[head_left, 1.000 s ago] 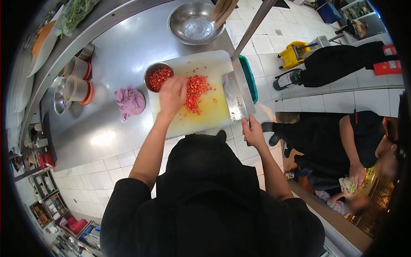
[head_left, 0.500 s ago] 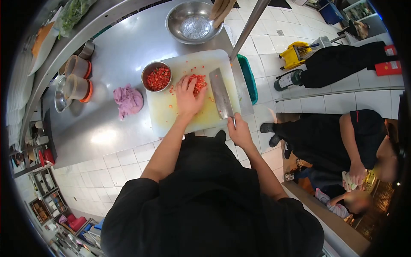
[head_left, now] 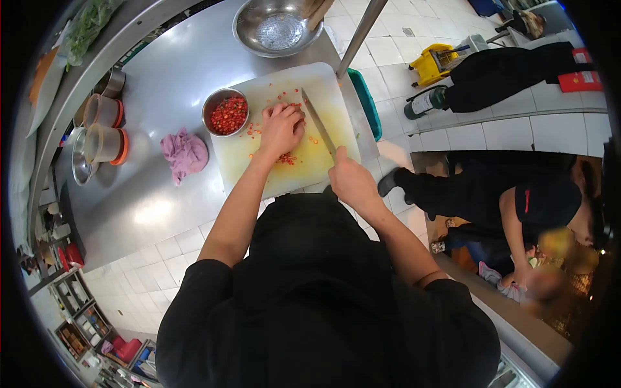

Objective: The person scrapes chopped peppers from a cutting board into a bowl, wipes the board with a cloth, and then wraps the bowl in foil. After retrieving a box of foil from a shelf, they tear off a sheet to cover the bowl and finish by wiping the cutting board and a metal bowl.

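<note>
The cleaver (head_left: pixel 318 122) now stands on edge, apparently against the left hand (head_left: pixel 280 129).

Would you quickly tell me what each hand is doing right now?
Left hand: cupped, fingers curled over the chopped red chilli on the cutting board; not clearly gripping anything.
Right hand: closed around the cleaver handle.

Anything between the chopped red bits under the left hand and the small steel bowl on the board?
Nothing visible. The left hand covers the chopped red pile; the small steel bowl sits just beyond it on the cutting board, bare board between. The cleaver lies on the other side.
</note>
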